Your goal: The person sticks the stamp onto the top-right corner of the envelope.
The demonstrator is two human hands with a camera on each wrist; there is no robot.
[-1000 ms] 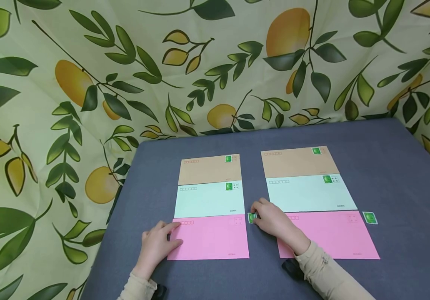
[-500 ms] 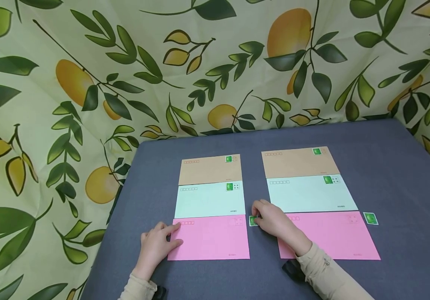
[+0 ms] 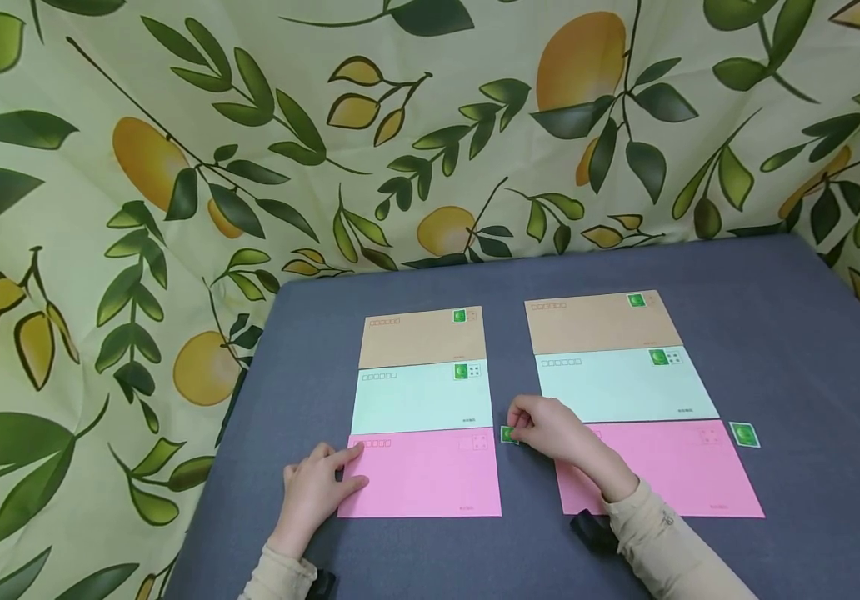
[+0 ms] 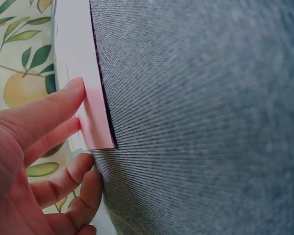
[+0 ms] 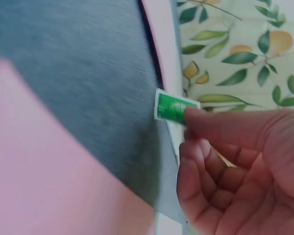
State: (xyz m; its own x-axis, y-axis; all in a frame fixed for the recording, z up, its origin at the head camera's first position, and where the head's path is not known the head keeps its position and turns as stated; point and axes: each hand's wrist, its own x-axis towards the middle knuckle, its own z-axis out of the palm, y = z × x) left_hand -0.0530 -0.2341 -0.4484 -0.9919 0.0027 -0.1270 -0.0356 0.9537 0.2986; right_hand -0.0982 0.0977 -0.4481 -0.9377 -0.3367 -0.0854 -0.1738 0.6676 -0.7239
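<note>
My left hand [image 3: 313, 492] rests at the left side of the near pink envelope [image 3: 430, 479] in the left stack; its thumb and index finger touch the paper. In the left wrist view the other fingers lie loosely bent beside the envelope's corner. Between the two columns of envelopes, my right hand [image 3: 561, 429] pinches a green postage stamp [image 5: 169, 106] between thumb and fingertips. The stamp has a white border, and the thumb covers one end. My right forearm crosses over the right pink envelope [image 3: 677, 471], hiding part of it.
Above each pink envelope lie a mint one [image 3: 422, 396] and a brown one [image 3: 422, 337], all bearing green stamps. Another loose stamp [image 3: 745, 435] sits right of the right pink envelope. A blue cloth [image 3: 797, 333] covers the table; a leaf-patterned curtain [image 3: 370, 192] hangs behind.
My right hand and wrist have shifted slightly to the right, and its fingertips now cover more of the stamp. The left hand stays in place on the pink envelope.
</note>
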